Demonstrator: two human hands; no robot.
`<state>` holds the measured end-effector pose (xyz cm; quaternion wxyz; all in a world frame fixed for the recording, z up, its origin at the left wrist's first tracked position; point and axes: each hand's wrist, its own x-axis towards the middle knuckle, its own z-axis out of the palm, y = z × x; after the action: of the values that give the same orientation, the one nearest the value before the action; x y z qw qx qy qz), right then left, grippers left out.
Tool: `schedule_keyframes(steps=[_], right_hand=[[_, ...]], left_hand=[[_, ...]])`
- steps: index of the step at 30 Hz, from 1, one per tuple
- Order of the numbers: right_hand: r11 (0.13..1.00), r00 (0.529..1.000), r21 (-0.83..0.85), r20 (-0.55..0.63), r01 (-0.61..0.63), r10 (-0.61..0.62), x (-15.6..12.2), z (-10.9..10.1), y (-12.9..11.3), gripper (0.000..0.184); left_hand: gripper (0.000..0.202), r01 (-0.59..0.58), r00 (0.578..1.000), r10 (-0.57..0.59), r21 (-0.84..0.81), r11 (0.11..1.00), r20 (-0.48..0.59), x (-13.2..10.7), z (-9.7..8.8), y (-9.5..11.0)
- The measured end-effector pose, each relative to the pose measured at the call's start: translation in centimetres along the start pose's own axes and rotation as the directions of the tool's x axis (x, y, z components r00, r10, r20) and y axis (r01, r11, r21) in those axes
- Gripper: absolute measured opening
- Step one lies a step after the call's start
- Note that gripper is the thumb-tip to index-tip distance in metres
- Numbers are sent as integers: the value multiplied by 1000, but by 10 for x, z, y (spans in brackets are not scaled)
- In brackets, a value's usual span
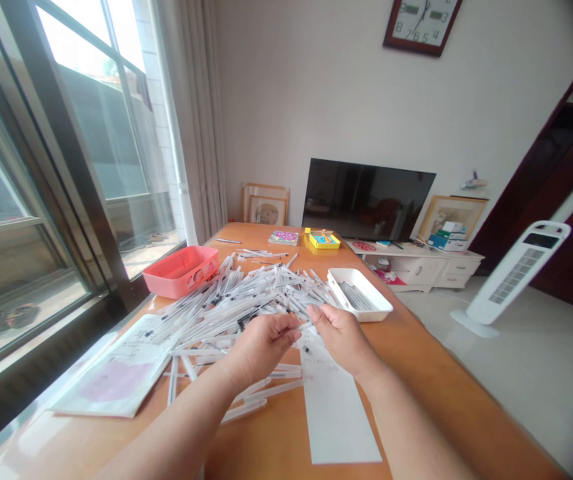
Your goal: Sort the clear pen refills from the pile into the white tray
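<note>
A big heap of clear plastic pens (246, 293) covers the middle of the orange wooden table (416, 373). My left hand (261, 343) and my right hand (339, 333) meet just in front of the heap, fingers pinched together on one clear pen (304, 327) held between them. A white strip of paper (334, 400) lies on the table under my right wrist. More loose pens lie beneath my left forearm.
A white tray (361, 297) with a few pens stands right of the heap, a pink tray (181, 270) at its left. A printed paper sheet (121, 373) lies at the near left. A yellow box (322, 240) and small book (283, 237) sit at the far edge. A tower fan (511, 277) stands on the floor.
</note>
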<state>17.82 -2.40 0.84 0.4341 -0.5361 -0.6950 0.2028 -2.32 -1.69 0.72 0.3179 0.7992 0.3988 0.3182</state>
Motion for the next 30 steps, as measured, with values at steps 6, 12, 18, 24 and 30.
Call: schedule_keyframes(steps=[6,12,18,24,30], right_hand=[[994,999,109,47,19,-24,0,-3,-4,43],[998,999,61,26,34,-36,-1,-2,-4,42],[997,1000,83,25,5,-7,-1,-2,-5,47],[981,997,193,72,-20,6,1,0,-6,36],[992,999,121,-20,-29,32,0,3,-8,43]], left_hand=[[32,20,1000,-20,-60,998,-14,1,-2,1],[32,11,1000,-12,-42,999,-13,1,-2,0],[30,9,1000,-10,-72,997,-9,1,-1,-1],[32,34,999,-34,-132,991,1,1,-2,-2],[31,-1,997,2,13,1000,-73,0,-2,6]])
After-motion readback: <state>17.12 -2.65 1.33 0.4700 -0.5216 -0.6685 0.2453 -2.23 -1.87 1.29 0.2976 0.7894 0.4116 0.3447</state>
